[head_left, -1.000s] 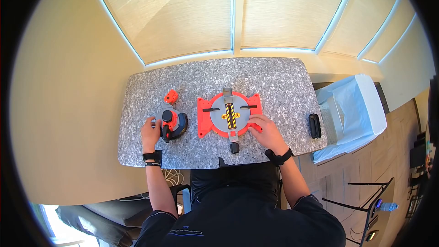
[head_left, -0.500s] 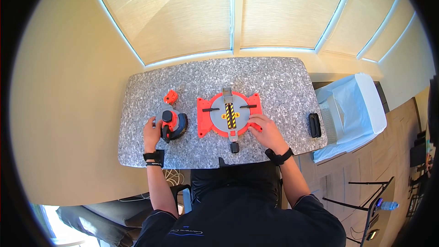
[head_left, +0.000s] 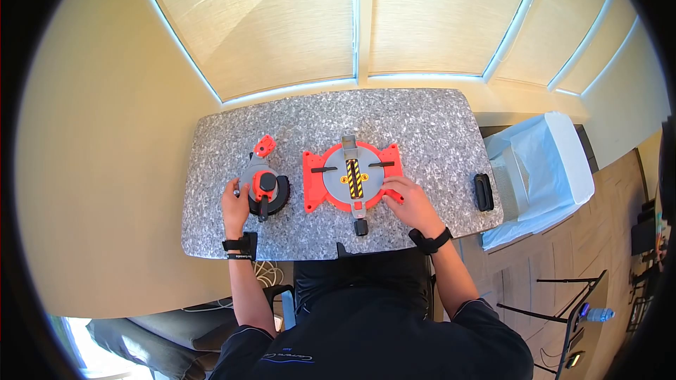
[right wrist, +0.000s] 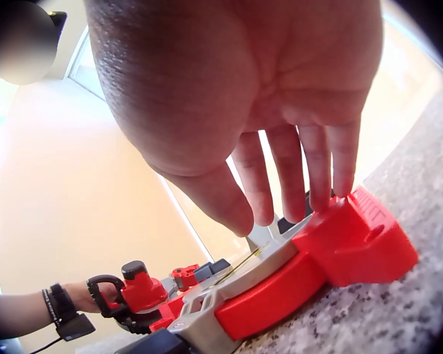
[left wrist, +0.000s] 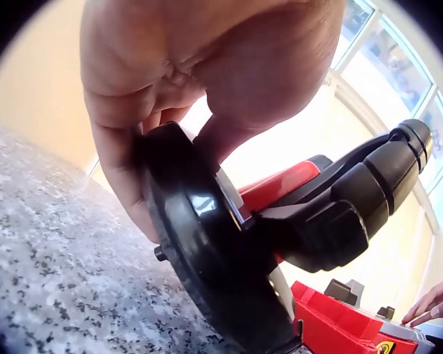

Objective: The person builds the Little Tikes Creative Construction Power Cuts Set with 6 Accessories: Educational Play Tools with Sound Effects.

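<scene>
On the left of the table stands a toy miter saw head (head_left: 265, 184), red and grey with a black blade guard (left wrist: 196, 210) and a black handle (left wrist: 376, 181). My left hand (head_left: 235, 209) grips its left side, thumb and fingers on either side of the guard in the left wrist view. To the right lies the toy saw's red base (head_left: 313, 186) with a round grey turntable (head_left: 334, 184) and a yellow-and-black striped strip (head_left: 354, 179). My right hand (head_left: 412, 205) has its fingers extended, their tips at the base's right red wing (right wrist: 362, 240).
A speckled grey table (head_left: 422, 127) carries everything. Near its right edge lies a black oblong object (head_left: 484, 192). Beyond that edge stands a bin with a pale blue liner (head_left: 556, 169). Window blinds (head_left: 451, 21) rise behind the table's far side.
The saw head has turned and tipped slightly to the right, its grey arm now showing more. My left hand has shifted a little right with it. My right hand and the base hold still.
</scene>
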Demonstrator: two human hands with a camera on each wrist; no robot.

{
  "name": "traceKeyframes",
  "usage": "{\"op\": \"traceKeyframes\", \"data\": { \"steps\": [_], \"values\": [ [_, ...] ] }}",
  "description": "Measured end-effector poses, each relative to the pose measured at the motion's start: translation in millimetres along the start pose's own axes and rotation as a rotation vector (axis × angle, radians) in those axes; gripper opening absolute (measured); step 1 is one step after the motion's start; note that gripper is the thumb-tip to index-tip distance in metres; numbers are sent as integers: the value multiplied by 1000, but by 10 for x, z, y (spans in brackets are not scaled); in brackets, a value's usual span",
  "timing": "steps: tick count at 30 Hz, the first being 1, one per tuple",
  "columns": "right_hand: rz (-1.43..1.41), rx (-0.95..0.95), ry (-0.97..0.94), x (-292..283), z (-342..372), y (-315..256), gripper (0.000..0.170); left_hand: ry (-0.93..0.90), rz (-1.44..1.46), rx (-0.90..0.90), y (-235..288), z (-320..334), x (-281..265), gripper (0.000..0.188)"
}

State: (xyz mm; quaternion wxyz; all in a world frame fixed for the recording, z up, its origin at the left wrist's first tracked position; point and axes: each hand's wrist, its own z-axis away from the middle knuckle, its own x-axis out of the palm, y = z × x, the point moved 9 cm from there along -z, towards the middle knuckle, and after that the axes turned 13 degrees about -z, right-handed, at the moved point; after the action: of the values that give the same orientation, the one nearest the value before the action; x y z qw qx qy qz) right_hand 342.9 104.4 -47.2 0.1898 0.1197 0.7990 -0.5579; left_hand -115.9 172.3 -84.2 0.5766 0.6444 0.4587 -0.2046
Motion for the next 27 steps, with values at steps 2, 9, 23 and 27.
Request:
{"op": "traceKeyframes", "data": {
  "steps": [2,9,23,27],
  "values": [
    [-5,12,3,-12,-2,2,20,15,33,6,95,8,-54,35],
    [22,26,-16,-31,-16,-49,22,27,57,43,455,75,-322,35],
    [122,-252,0,-138,-390,-962,36,-78,78,279,1824,424,-816,33],
    [150,-292,-23,-55,-524,-1190,44,-123,132,354,2137,563,-789,33]
  ]
}}
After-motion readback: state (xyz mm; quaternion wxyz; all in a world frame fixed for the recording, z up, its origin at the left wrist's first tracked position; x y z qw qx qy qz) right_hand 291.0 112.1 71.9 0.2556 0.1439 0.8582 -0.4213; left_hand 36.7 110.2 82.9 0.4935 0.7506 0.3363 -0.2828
